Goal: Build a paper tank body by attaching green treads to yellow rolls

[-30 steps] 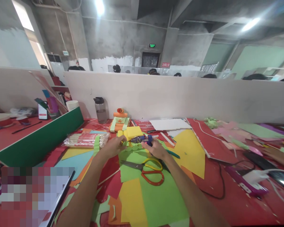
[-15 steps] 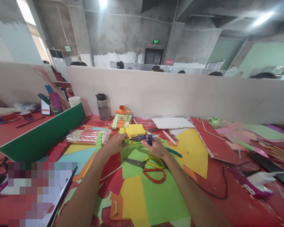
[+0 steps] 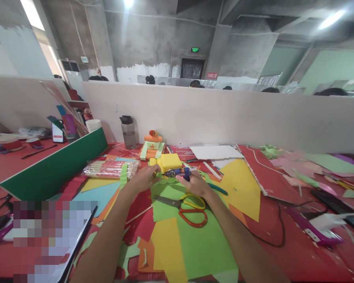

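My right hand (image 3: 195, 183) is closed around a dark blue glue gun (image 3: 178, 172), its nozzle turned left toward my other hand. My left hand (image 3: 144, 177) is closed in a pinch beside the nozzle tip; what its fingertips hold is too small to make out. Just behind both hands sits a yellow paper block (image 3: 170, 162) with rolled yellow pieces at its left. Below them, scissors (image 3: 177, 203) with one yellow and one red handle loop rest on green paper (image 3: 206, 247). A teal handle (image 3: 218, 189) shows beyond my right wrist.
Bundled sticks in clear wrap (image 3: 109, 169) lie at the left, near a green upright board (image 3: 56, 169). An orange and green paper model (image 3: 152, 147) and a water bottle (image 3: 128, 133) stand by the white partition (image 3: 212, 118). A purple power strip (image 3: 315, 232) lies right.
Both hands and the glue gun hold nearly the same position. The view has shifted slightly. At the far right edge, another person's hand has drawn back toward the edge.
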### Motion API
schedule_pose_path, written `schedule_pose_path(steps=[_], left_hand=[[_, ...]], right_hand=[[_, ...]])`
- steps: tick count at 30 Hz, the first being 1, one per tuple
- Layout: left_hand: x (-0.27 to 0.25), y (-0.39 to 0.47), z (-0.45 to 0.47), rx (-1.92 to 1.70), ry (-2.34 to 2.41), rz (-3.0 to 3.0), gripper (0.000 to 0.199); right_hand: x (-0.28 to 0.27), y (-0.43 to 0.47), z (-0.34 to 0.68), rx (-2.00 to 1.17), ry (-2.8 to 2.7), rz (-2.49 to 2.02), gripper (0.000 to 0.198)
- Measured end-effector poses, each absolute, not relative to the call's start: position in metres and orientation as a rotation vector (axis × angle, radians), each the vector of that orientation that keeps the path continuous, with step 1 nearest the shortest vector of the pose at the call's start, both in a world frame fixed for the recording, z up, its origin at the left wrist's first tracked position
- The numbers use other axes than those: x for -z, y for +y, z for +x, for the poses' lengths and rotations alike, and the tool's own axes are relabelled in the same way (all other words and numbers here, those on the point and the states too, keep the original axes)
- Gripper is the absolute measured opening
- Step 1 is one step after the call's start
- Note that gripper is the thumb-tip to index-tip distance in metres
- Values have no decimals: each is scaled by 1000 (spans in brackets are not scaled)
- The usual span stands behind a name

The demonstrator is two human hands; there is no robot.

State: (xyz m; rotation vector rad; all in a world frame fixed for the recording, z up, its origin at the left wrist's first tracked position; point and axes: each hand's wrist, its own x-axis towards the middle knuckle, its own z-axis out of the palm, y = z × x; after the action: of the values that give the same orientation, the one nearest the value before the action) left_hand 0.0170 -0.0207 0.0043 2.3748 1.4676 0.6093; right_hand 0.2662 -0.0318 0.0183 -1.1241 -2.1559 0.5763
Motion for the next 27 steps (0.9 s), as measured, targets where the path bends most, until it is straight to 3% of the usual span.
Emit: schedule_pose_path(steps=[27], left_hand=[[-6, -21, 17, -609, 1450, 2391, 21]], right_hand=[[-17, -31, 268, -657, -2143, -1089, 29]])
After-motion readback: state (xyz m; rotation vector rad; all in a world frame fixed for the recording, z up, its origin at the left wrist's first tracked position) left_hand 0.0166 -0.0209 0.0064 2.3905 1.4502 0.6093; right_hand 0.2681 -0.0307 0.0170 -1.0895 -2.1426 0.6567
